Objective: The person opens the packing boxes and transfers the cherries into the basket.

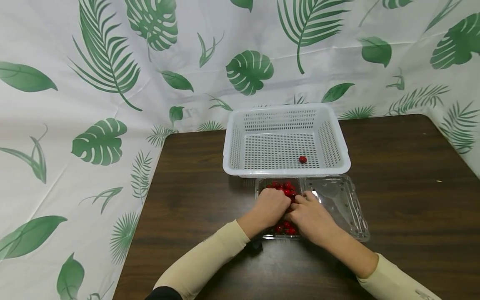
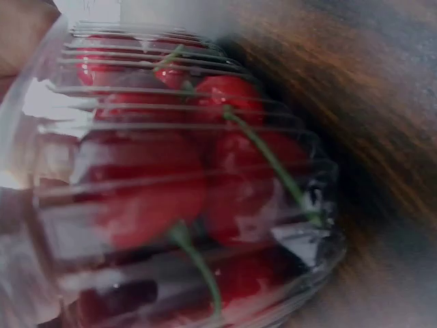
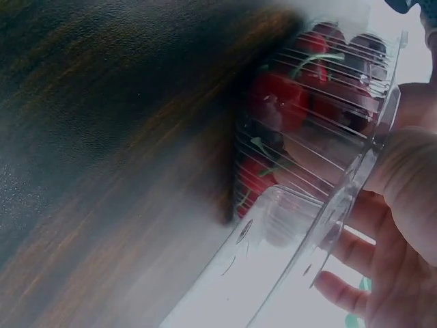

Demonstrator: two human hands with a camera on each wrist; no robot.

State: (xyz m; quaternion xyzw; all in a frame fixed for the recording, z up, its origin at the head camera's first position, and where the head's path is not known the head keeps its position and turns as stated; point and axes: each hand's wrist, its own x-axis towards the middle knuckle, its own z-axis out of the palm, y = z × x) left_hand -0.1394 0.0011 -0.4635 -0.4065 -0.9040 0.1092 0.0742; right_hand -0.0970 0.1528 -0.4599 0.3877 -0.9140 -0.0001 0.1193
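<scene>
Red cherries (image 1: pixel 288 192) with green stems fill a clear plastic clamshell box (image 1: pixel 258 183), whose lid (image 1: pixel 337 200) lies folded open to the right. My left hand (image 1: pixel 271 205) reaches down into the box from the left, its fingertips hidden among the fruit. From the right, my right hand (image 1: pixel 313 218) bends over the box edge, fingers loosely spread. In the right wrist view, a finger shows through the ribbed wall beside the cherries (image 3: pixel 276 102), with the other fingers outside the rim. Through the box side, the left wrist view shows cherries (image 2: pixel 150 198) close up.
Behind the box stands a white plastic basket (image 1: pixel 285 171) with slotted walls, a single cherry (image 1: pixel 302 159) on its floor. Both rest on a dark wooden table (image 1: pixel 187 200). A leaf-patterned white cloth (image 1: pixel 210 75) hangs behind and along the left side.
</scene>
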